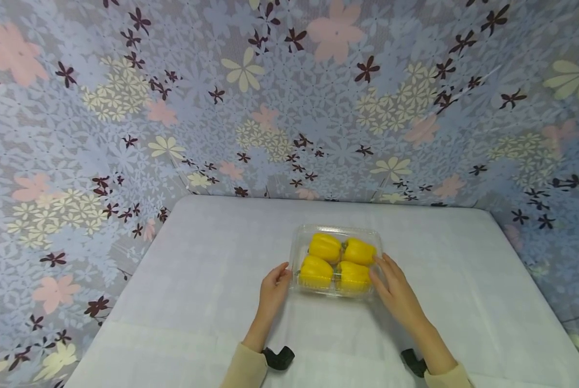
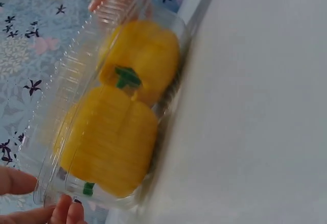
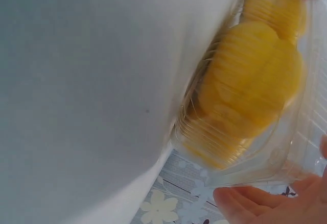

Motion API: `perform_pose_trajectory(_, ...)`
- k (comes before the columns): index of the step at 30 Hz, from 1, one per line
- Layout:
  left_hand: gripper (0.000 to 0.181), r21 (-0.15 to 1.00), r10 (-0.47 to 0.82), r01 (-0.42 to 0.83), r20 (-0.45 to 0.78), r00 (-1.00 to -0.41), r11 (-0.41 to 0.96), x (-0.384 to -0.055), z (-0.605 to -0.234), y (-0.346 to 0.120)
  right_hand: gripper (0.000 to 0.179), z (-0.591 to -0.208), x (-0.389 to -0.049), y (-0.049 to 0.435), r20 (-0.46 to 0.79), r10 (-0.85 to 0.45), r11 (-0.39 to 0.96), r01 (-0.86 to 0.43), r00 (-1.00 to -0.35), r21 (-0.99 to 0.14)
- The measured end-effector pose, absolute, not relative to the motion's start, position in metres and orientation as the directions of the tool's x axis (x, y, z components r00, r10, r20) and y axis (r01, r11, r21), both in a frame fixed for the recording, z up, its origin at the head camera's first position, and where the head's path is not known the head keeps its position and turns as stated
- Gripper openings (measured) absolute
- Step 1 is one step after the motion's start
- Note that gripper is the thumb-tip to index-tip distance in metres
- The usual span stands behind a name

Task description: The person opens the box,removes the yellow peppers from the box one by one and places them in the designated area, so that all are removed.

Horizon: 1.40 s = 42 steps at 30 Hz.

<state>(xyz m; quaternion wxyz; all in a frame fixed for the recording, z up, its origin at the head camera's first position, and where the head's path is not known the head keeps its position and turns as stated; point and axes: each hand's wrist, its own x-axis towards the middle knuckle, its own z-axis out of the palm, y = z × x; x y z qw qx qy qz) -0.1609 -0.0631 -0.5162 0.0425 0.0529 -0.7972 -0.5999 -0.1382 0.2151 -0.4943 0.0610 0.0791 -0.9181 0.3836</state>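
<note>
A clear plastic clamshell container (image 1: pixel 296 242) rests on the white-covered table, holding several yellow bell peppers (image 1: pixel 325 248) in two rows. Green stems (image 2: pixel 126 77) show through its ribbed wall. At the container's left side my left hand (image 1: pixel 273 288) pinches the near corner, thumb above and curled fingers (image 2: pixel 61 211) below the rim. My right hand (image 1: pixel 400 293) grips the right side, its thumb over the edge and its other fingers (image 3: pixel 245 203) along the outer wall.
White cloth covers the table (image 1: pixel 212 258). Behind it and at both sides hangs a flowered fabric backdrop (image 1: pixel 289 108). Black wrist mounts (image 1: pixel 278 358) sit below both hands, by the beige sleeves (image 1: pixel 246 366).
</note>
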Motion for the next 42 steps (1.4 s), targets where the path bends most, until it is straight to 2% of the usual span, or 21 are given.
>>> perform_pose_trajectory(5,0.049,0.990,-0.071,-0.017,-0.007,-0.997,0.143,-0.153,-0.519,-0.066,0.059,-0.499,-0.135,0.218,0.167,-0.130,0.701,-0.210,-0.977,-0.682)
perform_pose_trajectory(10,0.064,0.999,-0.008,-0.004,-0.004,-1.000,0.035,-0.147,-0.526,-0.068,0.083,-0.500,-0.134,0.220,0.154,-0.168,0.711,-0.228,-0.974,-0.666)
perform_pose_trajectory(13,0.067,1.000,-0.012,-0.006,-0.006,-1.000,0.009,-0.145,-0.528,-0.067,0.089,-0.500,-0.134,0.220,0.137,-0.175,0.709,-0.222,-0.975,-0.670)
perform_pose_trajectory(20,0.065,0.999,-0.049,0.011,0.009,-0.999,-0.036,-0.145,-0.530,-0.063,0.089,-0.502,-0.135,0.219,0.155,-0.181,0.724,-0.238,-0.971,-0.647)
perform_pose_trajectory(27,0.054,0.985,-0.149,-0.057,-0.082,-0.985,-0.164,-0.146,-0.530,-0.060,0.085,-0.502,-0.136,0.220,0.185,-0.181,0.716,-0.258,-0.966,-0.648)
perform_pose_trajectory(35,0.044,0.988,-0.214,-0.047,-0.079,-0.974,-0.150,-0.142,-0.524,-0.057,0.084,-0.499,-0.136,0.218,0.183,-0.182,0.705,-0.258,-0.966,-0.660)
perform_pose_trajectory(42,0.041,0.985,-0.201,-0.066,-0.098,-0.975,-0.161,-0.146,-0.534,-0.059,0.083,-0.496,-0.135,0.217,0.195,-0.177,0.707,-0.262,-0.965,-0.657)
